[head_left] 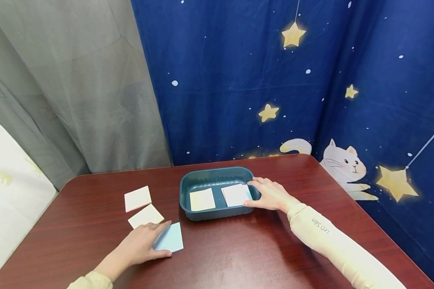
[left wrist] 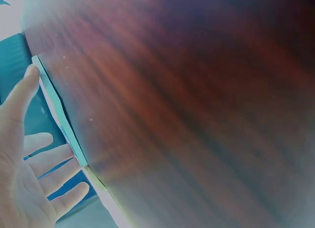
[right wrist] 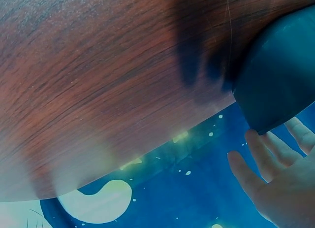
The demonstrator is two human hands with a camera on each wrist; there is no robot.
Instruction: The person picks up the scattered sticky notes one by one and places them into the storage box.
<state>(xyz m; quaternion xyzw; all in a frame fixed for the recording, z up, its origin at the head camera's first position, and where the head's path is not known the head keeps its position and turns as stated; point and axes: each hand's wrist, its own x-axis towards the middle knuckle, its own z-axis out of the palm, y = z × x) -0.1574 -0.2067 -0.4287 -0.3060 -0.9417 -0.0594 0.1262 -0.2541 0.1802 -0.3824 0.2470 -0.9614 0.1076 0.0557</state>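
My left hand (head_left: 142,245) spans a light blue sticky-note pad (head_left: 171,237) lying on the table, thumb at its near edge and fingers at the far edge. The left wrist view shows the thumb on one end of this pad (left wrist: 61,112). My right hand (head_left: 271,195) is at the right end of a dark teal tray (head_left: 217,214). Its fingertips touch the tray (right wrist: 283,80) in the right wrist view. Inside the tray sit a pale yellow pad (head_left: 202,199) on the left and a whitish stack of pads (head_left: 236,195) on the right.
Two cream-white pads lie left of the tray: one farther back (head_left: 137,199), one nearer (head_left: 146,216) beside the left hand. The reddish-brown wooden table (head_left: 220,257) ends at the back before a grey curtain (head_left: 94,100) and a blue starry curtain (head_left: 231,100).
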